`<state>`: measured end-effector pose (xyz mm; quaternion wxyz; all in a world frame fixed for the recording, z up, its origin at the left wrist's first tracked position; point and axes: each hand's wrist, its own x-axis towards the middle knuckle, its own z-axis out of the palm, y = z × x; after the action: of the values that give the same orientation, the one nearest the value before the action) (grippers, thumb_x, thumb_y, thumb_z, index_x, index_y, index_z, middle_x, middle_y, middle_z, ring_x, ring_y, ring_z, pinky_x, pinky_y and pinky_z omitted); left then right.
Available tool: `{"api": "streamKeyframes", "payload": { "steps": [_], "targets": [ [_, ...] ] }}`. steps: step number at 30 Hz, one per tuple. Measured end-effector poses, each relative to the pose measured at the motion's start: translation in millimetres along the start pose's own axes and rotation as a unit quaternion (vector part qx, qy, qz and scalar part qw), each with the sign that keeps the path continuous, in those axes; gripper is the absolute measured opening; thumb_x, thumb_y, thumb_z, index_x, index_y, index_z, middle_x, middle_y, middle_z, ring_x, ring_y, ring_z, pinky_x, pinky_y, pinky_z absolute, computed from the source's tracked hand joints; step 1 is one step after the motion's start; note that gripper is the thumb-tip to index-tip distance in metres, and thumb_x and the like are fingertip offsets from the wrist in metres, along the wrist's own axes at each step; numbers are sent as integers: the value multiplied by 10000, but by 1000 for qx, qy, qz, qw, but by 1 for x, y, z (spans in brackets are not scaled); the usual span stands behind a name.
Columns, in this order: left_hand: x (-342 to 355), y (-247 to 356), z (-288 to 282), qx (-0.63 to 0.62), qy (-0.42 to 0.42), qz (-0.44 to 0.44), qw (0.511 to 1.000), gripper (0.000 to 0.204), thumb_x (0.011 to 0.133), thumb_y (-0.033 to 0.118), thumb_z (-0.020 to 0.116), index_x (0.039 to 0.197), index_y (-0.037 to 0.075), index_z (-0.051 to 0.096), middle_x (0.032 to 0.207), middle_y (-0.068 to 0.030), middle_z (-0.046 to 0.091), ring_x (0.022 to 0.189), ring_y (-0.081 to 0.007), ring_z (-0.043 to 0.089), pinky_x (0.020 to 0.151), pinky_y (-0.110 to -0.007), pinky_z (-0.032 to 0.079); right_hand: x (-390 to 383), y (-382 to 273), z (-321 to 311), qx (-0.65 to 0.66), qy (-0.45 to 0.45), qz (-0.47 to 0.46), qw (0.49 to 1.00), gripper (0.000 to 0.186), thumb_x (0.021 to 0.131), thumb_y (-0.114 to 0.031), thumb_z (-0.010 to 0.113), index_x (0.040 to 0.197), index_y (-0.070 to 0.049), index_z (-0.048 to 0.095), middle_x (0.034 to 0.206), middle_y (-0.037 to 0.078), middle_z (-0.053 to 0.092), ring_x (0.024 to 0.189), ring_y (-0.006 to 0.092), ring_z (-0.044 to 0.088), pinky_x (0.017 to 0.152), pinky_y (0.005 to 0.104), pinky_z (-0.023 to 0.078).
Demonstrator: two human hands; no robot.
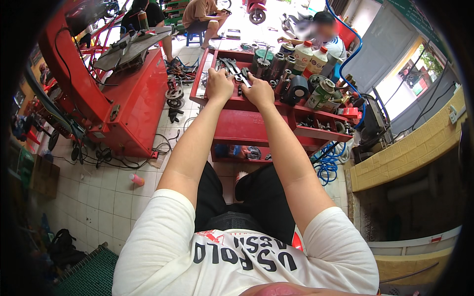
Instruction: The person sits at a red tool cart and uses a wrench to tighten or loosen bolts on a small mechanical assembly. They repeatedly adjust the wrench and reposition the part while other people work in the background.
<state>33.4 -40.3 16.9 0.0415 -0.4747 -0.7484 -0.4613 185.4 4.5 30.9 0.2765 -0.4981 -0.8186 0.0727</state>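
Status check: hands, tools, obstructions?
Left hand and right hand over red metal tray, exact grip unclear. Silver metal wrenches between and just beyond them. White red-capped plastic bottles to the right, clear of both hands.

tool cart is showing smooth red-painted sheet metal. wrenches in the cart's tray are looking like bare, shiny steel. bottles at the cart's far right are looking like smooth plastic; spray can nearer on the cart is showing glossy printed metal. machine base left of the cart is wearing glossy red paint. shirt and trousers this side of the cart are looking like matt cloth.
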Motion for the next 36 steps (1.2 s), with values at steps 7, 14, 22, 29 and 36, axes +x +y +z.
{"api": "streamKeyframes", "payload": {
  "steps": [7, 14, 22, 29, 36],
  "targets": [
    [-3, 3, -5, -5, -20, 37, 999, 258, 920, 315, 772, 1036, 87, 742, 1186, -161, 582, 1066, -380, 675, 901, -488, 554, 4, 3, 5, 75, 63, 55, 994, 516, 974, -460, 637, 1283, -46, 662, 1080, 265, 749, 1025, 412, 731, 887, 520, 570],
    [1, -3, 1, -18, -49, 81, 995, 252, 921, 321, 774, 1023, 92, 748, 1183, -157, 592, 1065, -382, 672, 901, -491, 550, 25, 28, 16, 125, -17, 85, 988, 639, 988, -559, 618, 1216, 33, 699, 1105, 287, 741, 1093, 425, 715, 924, 491, 558],
    [2, -8, 8, -72, -33, 52, 995, 291, 903, 334, 809, 978, 60, 750, 1111, -173, 594, 996, -360, 652, 875, -460, 521, 34, 55, 24, 253, -23, 118, 960, 517, 962, -461, 722, 1120, 30, 752, 981, 214, 772, 924, 343, 745, 816, 440, 544],
    [29, -35, 3, -390, 4, -90, 916, 430, 970, 441, 739, 961, 19, 659, 823, -80, 565, 806, -210, 602, 778, -380, 524, 37, 47, 27, 224, 45, 103, 968, 483, 974, -427, 729, 1121, 33, 732, 968, 191, 770, 877, 298, 732, 797, 425, 540],
    [-29, 44, -151, -950, -251, -30, 183, 331, 971, 269, 776, 858, 67, 539, 925, 8, 461, 674, -85, 398, 698, -257, 435, 25, 43, 18, 163, 39, 107, 980, 528, 942, -450, 730, 1180, 20, 699, 1129, 289, 729, 1108, 431, 696, 953, 482, 538]
  ]
}}
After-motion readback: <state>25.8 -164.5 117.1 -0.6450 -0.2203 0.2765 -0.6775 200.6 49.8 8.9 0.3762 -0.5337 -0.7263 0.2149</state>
